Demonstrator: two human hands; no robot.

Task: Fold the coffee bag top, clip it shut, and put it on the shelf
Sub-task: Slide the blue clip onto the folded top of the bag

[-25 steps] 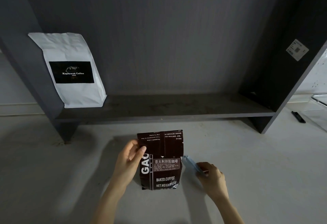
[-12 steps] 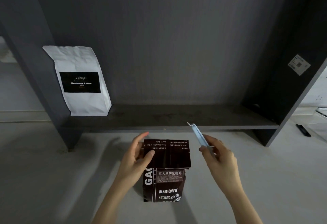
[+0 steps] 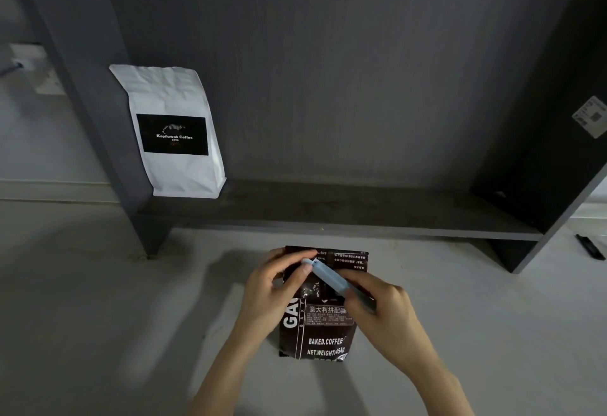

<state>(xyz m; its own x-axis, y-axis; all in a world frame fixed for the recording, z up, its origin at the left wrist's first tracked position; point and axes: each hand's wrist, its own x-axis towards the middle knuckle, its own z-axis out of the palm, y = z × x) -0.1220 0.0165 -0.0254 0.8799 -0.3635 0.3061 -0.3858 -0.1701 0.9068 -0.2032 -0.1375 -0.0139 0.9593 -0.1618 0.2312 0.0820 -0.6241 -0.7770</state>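
The shelf (image 3: 328, 215) stood just beyond the bag (image 3: 320, 333), which stood upright on the floor between both hands. The left hand (image 3: 272, 297) pinched the folded top; the right hand (image 3: 381, 310) gripped the clip (image 3: 328, 279), its long axis slanting across the fold.

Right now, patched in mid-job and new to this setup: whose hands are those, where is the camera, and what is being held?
There is no machine here: a person works bare-handed, and the one picture comes from a camera on their head, looking forward and down. The left hand steadies the dark brown foil coffee bag, which stands on the pale surface with its top folded over. The right hand has its grip on a long pale blue plastic clip, held against the fold; whether it is clamped on, I cannot tell. Behind, a white paper coffee bag stands on the dark grey shelf.
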